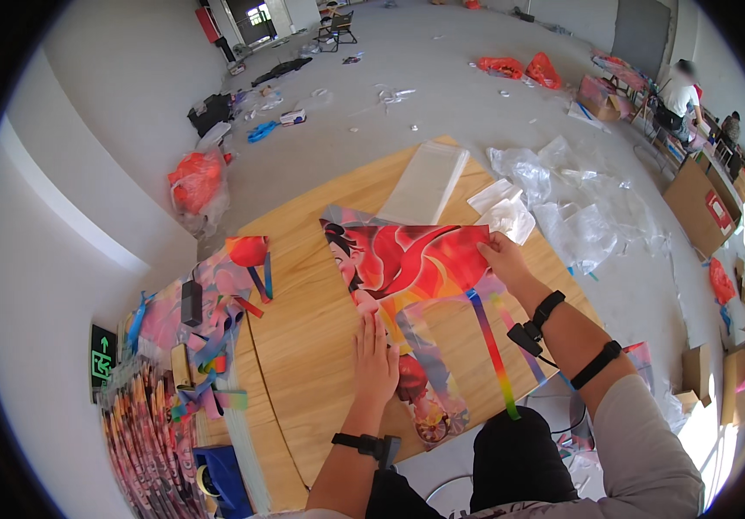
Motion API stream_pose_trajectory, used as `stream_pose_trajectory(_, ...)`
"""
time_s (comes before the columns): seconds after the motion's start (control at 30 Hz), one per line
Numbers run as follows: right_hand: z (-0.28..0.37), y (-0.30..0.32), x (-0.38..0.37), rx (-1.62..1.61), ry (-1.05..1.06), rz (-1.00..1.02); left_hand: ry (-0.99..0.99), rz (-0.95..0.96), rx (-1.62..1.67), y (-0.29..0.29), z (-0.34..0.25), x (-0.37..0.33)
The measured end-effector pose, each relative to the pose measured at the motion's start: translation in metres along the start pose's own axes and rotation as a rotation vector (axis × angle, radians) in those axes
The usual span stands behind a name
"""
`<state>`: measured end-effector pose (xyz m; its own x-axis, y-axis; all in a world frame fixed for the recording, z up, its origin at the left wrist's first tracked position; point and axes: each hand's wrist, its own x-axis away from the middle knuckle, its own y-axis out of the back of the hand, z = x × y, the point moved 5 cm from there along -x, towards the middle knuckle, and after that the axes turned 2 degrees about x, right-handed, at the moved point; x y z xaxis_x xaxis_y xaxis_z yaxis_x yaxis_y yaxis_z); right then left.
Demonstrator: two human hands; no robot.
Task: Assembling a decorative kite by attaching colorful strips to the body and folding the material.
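Note:
A folded kite [424, 259] of thin fabric, printed red and orange with part of a figure, lies on the wooden table [303, 363] in front of me. My right hand [502, 258] pinches its far right corner between thumb and fingers. At the near left edge, my left hand [374, 359] lies flat with its fingers stretched out, touching the fabric. A printed tail [431, 389] hangs toward me past the table's near edge. Beside it runs a rainbow ribbon [494, 355] that ends near my knee.
Clear flat plastic sleeves [424, 186] lie at the table's far end. On the left are a pile of printed fabric and ribbons [204, 298], a black box [192, 303] and a blue tape dispenser [224, 484]. Crumpled plastic [580, 225] covers floor at right; a co-worker [678, 99] is beyond.

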<state>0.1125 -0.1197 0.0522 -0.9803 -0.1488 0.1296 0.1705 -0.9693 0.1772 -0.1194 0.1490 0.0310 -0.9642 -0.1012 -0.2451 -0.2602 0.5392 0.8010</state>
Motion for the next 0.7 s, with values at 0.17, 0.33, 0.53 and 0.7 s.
stream_pose_trajectory(0.17, -0.011, 0.01, 0.003, -0.049, 0.026, -0.05, -0.03, 0.018, -0.013, -0.002, -0.003, -0.01)
stream_pose_trajectory(0.33, -0.027, 0.019, -0.004, -0.035, -0.007, -0.097, -0.028, 0.103, -0.049, -0.013, -0.012, -0.016)
stream_pose_trajectory(0.53, -0.036, 0.023, -0.003, 0.018, -0.113, -0.122, -0.052, 0.085, -0.1, -0.024, -0.013, -0.018)
stream_pose_trajectory(0.7, -0.045, 0.015, -0.002, -0.002, -0.153, -0.062, -0.068, 0.037, -0.105, -0.02, -0.009, -0.015)
